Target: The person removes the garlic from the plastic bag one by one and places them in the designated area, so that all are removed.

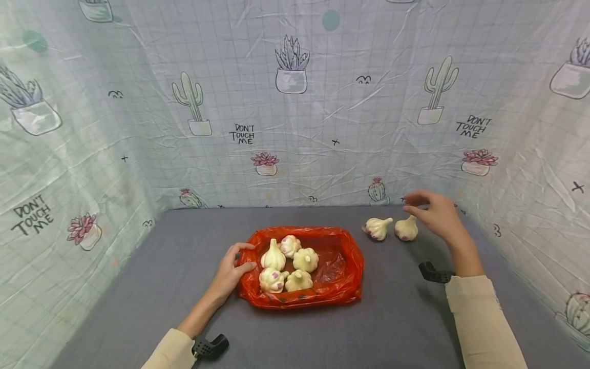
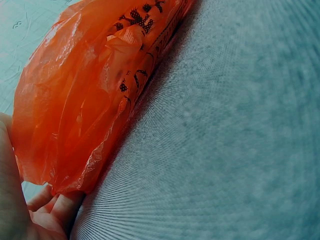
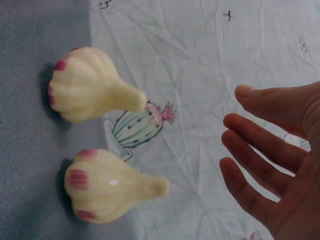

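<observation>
A red plastic bag [image 1: 354,266], spread open like a low tray, holds several garlic bulbs [image 1: 273,258] in its left part. My left hand [image 1: 228,271] grips the bag's left side, with thumb and a finger over the rim in the head view. In the left wrist view, fingers [image 2: 47,210] show at the lower edge of the bag [image 2: 75,105]. On the right, two more garlic bulbs stand side by side, a left one [image 1: 378,228] and a right one [image 1: 406,229]. Just above the right one hovers my right hand [image 1: 435,211], fingers spread and holding nothing.
Grey cloth [image 1: 175,266] covers the table. Behind it and at both sides hangs a pale sheet [image 1: 322,118] printed with cacti and words. The two loose bulbs are near the table's back edge, to the right of the bag.
</observation>
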Demonstrator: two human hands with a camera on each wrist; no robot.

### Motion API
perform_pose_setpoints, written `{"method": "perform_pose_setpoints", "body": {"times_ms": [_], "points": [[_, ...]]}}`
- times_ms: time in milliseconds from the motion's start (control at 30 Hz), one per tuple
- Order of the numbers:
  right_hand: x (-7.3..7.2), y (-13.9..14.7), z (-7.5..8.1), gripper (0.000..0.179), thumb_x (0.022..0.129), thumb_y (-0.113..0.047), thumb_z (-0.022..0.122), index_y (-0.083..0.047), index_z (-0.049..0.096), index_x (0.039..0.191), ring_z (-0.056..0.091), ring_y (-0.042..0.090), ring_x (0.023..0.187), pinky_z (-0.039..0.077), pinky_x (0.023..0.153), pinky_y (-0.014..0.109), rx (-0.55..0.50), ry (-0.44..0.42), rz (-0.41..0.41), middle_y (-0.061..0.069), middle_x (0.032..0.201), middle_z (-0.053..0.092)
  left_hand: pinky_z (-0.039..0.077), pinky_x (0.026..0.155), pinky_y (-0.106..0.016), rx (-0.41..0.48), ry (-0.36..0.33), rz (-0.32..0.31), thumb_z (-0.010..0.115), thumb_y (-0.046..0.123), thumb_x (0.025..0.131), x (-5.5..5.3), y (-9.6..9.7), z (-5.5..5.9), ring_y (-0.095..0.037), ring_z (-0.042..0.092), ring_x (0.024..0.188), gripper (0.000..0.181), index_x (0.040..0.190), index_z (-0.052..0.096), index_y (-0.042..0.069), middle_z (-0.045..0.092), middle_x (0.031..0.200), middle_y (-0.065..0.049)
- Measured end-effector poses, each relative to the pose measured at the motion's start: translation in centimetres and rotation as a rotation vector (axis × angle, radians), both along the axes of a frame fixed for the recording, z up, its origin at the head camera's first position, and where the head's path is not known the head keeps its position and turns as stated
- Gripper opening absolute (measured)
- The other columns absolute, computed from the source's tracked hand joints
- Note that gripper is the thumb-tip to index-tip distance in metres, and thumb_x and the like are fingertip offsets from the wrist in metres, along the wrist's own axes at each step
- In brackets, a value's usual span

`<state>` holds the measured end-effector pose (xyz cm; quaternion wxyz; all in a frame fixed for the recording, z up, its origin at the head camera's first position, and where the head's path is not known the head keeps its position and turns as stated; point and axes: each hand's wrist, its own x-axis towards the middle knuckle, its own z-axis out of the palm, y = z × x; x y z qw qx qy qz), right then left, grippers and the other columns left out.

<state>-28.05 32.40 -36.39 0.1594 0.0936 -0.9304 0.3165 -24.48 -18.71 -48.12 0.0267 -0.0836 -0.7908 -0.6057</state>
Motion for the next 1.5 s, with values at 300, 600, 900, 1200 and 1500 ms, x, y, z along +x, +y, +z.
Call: {"method": "perform_pose_setpoints", "body": {"times_ms": [300, 600, 900, 1200, 1500], "points": [[0.3, -1.3, 0.5, 0.032, 0.1, -0.02, 0.069, -0.001, 0.068, 0.126, 0.069, 0.042, 0.107, 0.056, 0.091, 0.06, -0.017, 0.049, 0.048, 0.024, 0.12, 0.072, 0.061, 0.071, -0.03, -0.004, -0.001, -0.001, 0.07, 0.008, 0.092, -0.1, 0.0, -0.2, -0.026, 0.068, 0.096, 0.039, 0.13, 0.061, 0.01, 0.049, 0.134, -0.019], [0.2, -2.4, 0.5, 0.029, 0.099, -0.017, 0.07, -0.002, 0.069, 0.124, 0.069, 0.038, 0.107, 0.057, 0.09, 0.058, -0.026, 0.071, 0.091, 0.022, 0.118, 0.073, 0.061, 0.07, -0.03, 0.002, -0.001, 0.005, 0.07, 0.006, 0.091, -0.1, 0.0, -0.2, -0.024, 0.067, 0.095, 0.039, 0.129, 0.061, 0.009, 0.049, 0.134, -0.019], [0.2, -3.4, 0.7, 0.028, 0.098, -0.016, 0.071, -0.003, 0.07, 0.122, 0.07, 0.038, 0.105, 0.058, 0.089, 0.057, -0.005, 0.081, 0.119, 0.021, 0.116, 0.074, 0.061, 0.07, -0.03, 0.004, 0.006, 0.005, 0.07, 0.006, 0.091, -0.1, 0.0, -0.2, -0.023, 0.067, 0.094, 0.039, 0.129, 0.061, 0.009, 0.05, 0.133, -0.02], [0.4, -4.1, 0.8, 0.027, 0.097, -0.016, 0.072, -0.003, 0.071, 0.121, 0.071, 0.036, 0.102, 0.06, 0.086, 0.053, 0.027, 0.088, 0.133, 0.019, 0.113, 0.075, 0.061, 0.07, -0.029, -0.005, 0.015, 0.01, 0.071, 0.008, 0.09, -0.2, 0.0, -0.2, -0.023, 0.067, 0.094, 0.039, 0.128, 0.062, 0.009, 0.05, 0.132, -0.019], [0.6, -5.5, 1.1, 0.025, 0.095, -0.013, 0.074, -0.004, 0.073, 0.119, 0.072, 0.033, 0.101, 0.06, 0.085, 0.051, 0.027, 0.103, 0.169, 0.017, 0.112, 0.076, 0.061, 0.069, -0.03, 0.002, 0.017, 0.006, 0.07, 0.006, 0.09, -0.3, 0.0, -0.3, -0.024, 0.066, 0.095, 0.039, 0.128, 0.062, 0.009, 0.05, 0.133, -0.02]]}}
